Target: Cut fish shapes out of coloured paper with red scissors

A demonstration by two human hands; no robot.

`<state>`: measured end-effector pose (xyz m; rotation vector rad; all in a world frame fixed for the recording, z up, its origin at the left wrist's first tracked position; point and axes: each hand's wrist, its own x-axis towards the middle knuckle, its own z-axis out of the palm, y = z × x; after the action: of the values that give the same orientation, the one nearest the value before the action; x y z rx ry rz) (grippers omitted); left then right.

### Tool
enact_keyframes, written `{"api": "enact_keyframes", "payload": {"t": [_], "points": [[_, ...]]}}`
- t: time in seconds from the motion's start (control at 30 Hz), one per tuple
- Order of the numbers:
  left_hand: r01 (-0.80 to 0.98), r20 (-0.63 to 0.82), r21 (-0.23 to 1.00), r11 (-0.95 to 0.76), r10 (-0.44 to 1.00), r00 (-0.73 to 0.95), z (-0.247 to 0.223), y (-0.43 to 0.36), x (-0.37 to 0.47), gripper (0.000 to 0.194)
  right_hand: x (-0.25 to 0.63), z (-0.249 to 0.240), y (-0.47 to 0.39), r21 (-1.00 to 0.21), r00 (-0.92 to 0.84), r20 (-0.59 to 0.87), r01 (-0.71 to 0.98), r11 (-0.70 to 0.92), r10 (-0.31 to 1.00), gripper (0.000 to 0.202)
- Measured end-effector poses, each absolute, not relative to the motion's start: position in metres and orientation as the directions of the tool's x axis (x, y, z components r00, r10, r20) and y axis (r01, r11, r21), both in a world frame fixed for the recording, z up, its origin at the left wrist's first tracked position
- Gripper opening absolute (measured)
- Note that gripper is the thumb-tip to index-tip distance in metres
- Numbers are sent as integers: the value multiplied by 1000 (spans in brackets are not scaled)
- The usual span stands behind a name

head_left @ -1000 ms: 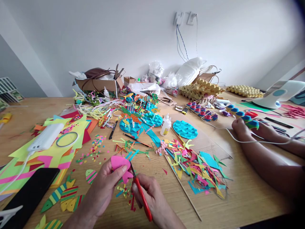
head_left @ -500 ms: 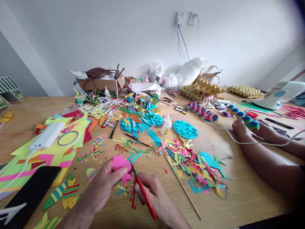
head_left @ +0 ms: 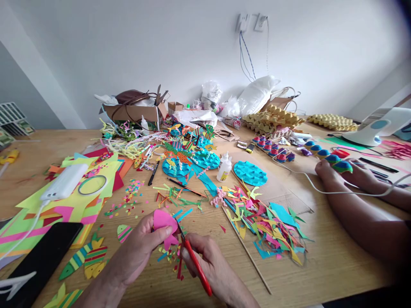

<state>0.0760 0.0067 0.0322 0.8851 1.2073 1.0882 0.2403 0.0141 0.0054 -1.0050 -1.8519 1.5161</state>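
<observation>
— Obscured items?
— Pink paper cutout [head_left: 164,219], curved, pinched and partly covered by left fingers [head_left: 163,232]; red-handled scissors [head_left: 198,268], gripped in right fingers [head_left: 196,242], tips hard to make out.

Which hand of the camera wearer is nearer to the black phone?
The left hand, to the right of the black phone, holding pink paper. The right hand, gripping scissors, is farther right.

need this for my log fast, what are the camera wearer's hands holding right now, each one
Left hand: closed, pinching a pink paper cutout.
Right hand: closed, holding red-handled scissors.
</observation>
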Motion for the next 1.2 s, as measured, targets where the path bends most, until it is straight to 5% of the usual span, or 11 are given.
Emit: {"api": "enact_keyframes", "payload": {"t": [0.47, 0.8, 1.2], "points": [[-136, -234, 960, 244, 969, 82, 33, 10, 74, 12, 242, 4, 16, -986, -585, -66, 164, 38, 809, 29], [-57, -192, 975, 214, 944, 270, 28, 13, 60, 12, 247, 6, 14, -960, -609, -13, 229, 160, 793, 34], [-16, -225, 971, 238, 936, 272, 32, 9, 56, 12, 248, 6, 14, -922, -631, -28, 316, 224, 776, 26]]}}
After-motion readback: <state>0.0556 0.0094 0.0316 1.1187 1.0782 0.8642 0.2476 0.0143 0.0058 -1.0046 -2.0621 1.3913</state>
